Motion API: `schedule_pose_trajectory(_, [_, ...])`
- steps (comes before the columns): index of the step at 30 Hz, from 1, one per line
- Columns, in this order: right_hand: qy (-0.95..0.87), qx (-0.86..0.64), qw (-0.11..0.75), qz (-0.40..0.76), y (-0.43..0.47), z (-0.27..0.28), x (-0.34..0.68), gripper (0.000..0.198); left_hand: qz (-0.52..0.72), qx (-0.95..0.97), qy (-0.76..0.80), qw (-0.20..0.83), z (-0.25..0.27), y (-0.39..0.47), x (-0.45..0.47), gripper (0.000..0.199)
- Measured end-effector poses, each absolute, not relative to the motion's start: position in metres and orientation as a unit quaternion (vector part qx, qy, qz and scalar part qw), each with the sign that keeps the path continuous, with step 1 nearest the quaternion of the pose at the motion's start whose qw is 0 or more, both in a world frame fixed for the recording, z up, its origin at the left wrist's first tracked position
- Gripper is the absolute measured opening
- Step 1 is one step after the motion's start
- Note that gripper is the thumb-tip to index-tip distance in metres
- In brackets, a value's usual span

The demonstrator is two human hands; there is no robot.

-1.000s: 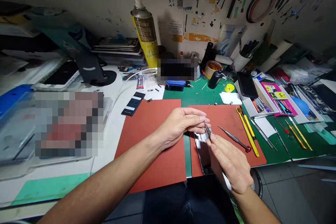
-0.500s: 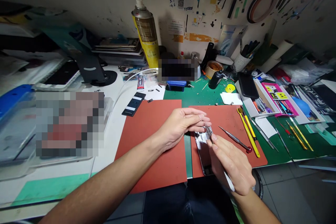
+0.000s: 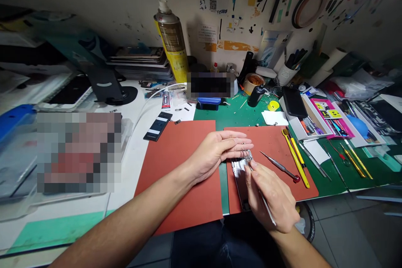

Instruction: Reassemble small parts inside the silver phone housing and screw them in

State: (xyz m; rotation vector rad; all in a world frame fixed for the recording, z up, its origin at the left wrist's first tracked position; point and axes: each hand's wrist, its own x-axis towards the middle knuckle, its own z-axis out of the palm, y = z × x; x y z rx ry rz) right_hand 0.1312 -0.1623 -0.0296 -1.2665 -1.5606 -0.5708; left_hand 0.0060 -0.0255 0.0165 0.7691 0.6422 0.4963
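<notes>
Lots of boxes here, so containers first. Our white tray has pens or small tools in it and a black phone lying across its far end. Just beside it, the pink tray holds more slim tools and yellow labels, then a third box with a blue bulb. Dark pens stand in the white cup.

Worktop: white on our left, green mat on the right, two red-orange mats on top. The opened smartphone lies on the right-hand one, near a screwdriver. Our right hand has its grip closed around a slim metal tool, tip over the phone's far end. Our left hand stretches its fingers over that same end; can't tell whether that grip pinches something tiny.

Room-wise: a sticker-covered wall behind, grey tiled floor below.
</notes>
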Motion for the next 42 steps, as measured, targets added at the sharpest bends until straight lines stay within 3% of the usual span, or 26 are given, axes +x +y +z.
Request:
schedule_pose_trajectory(31, [-0.558,-0.576,0.506,-0.317,-0.149,-0.023,0.112,0.044,0.245,0.36,0.278,0.856,0.018,-0.029,0.003,0.027])
schedule_pose_trajectory(38, [-0.56,-0.58,0.501,-0.314,-0.152,-0.025,0.114,0.035,0.242,0.369,0.277,0.853,0.017,-0.029,0.004,0.028])
schedule_pose_trajectory(42, [-0.577,-0.58,0.487,-0.306,-0.156,-0.026,0.119,0.042,0.241,0.372,0.281,0.851,0.017,-0.029,0.004,0.028])
